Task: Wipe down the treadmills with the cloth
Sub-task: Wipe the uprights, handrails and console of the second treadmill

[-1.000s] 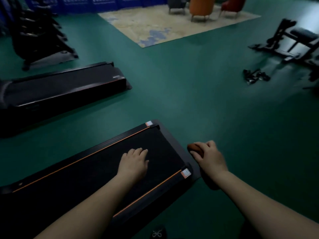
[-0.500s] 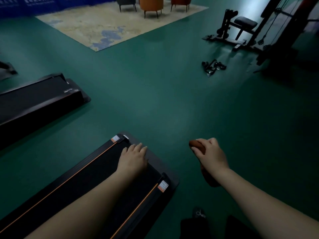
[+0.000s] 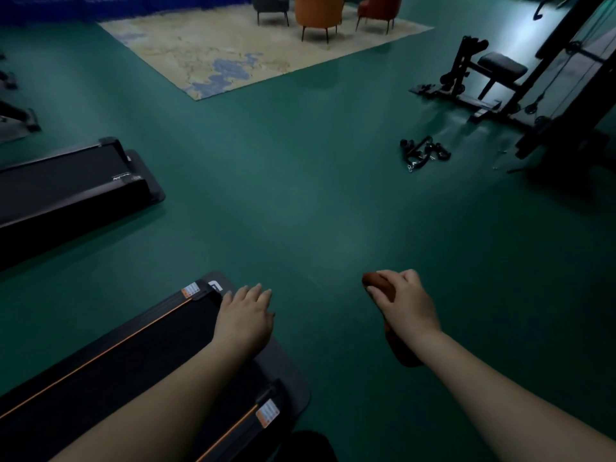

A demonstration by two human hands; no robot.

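A flat black treadmill (image 3: 133, 355) with orange stripes lies on the green floor at the lower left. My left hand (image 3: 245, 316) rests palm down on its far end, fingers spread. My right hand (image 3: 405, 303) hovers over bare floor to the right of the treadmill, closed around a reddish-brown cloth (image 3: 378, 283) whose tail hangs below the wrist. A second black treadmill (image 3: 66, 181) lies further off at the left.
A patterned rug (image 3: 226, 51) with three chairs (image 3: 318, 15) lies at the back. A black weight bench and cable machine (image 3: 506, 78) stand at the right, with loose cable handles (image 3: 423, 153) on the floor. Open green floor spreads between them.
The view has swung right and away from the treadmill. My right hand with the cloth has left the treadmill's end and is now over the floor. My left hand stays on the treadmill's end.
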